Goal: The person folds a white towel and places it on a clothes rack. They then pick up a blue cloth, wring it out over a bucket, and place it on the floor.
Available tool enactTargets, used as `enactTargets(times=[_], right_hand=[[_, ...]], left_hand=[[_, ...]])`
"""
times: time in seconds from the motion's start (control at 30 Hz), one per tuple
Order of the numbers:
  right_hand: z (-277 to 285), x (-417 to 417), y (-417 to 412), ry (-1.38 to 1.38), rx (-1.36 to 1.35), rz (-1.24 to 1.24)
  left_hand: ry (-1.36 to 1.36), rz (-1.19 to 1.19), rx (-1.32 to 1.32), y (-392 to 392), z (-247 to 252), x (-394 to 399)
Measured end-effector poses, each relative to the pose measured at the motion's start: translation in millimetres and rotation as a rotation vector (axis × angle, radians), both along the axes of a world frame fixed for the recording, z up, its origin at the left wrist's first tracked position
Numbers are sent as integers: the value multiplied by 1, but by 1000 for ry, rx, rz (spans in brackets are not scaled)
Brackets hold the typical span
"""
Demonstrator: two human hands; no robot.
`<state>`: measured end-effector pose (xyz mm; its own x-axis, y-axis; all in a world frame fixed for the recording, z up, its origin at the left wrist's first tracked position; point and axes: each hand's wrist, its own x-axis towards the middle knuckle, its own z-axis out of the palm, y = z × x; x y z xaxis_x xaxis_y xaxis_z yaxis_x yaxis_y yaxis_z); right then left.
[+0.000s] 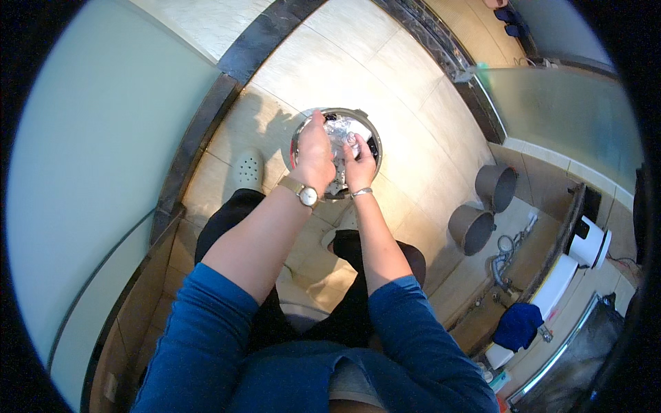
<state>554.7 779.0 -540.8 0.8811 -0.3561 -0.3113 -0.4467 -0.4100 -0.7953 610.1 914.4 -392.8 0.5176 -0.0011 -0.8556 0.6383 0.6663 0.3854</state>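
A round container [380,149] with a dark rim stands on the floor in front of me, with shiny, crumpled, silvery-clear material [338,126] and something white [360,129] inside. My left hand [316,147], with a gold watch [308,196] at the wrist, reaches over its left side. The fingers lie straight and close together, and the palm side is turned away, so whether it holds anything is hidden. My right hand [360,168], wearing a silver bracelet [361,192], is over the right half. Its bent thumb and fingers pinch the edge of the white piece.
My light clog [249,169] stands left of the container. Two grey-brown buckets [494,187] [470,228] and a shower hose [500,263] are at the right, near a washbasin counter with a dark blue cloth [518,326]. A frosted glass panel [103,129] and dark stone curb [199,139] bound the left.
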Motion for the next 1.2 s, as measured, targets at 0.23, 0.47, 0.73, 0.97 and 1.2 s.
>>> enactTargets(times=[0.23,0.47,0.73,0.97,1.2], right_hand=[[-66,7,33,36,-524,448],[-115,9,-3,353,-353,507],[-9,-5,-15,258,417,-12],[15,-14,-18,178,327,-91],[-101,4,3,91,-290,424]], left_hand=[[2,49,12,-28,-40,-10],[-52,-283,-38,-33,11,-13],[-148,-322,165,-55,-16,-22],[-233,-327,149,-66,-16,-28],[-190,-326,81,-49,-16,-19]])
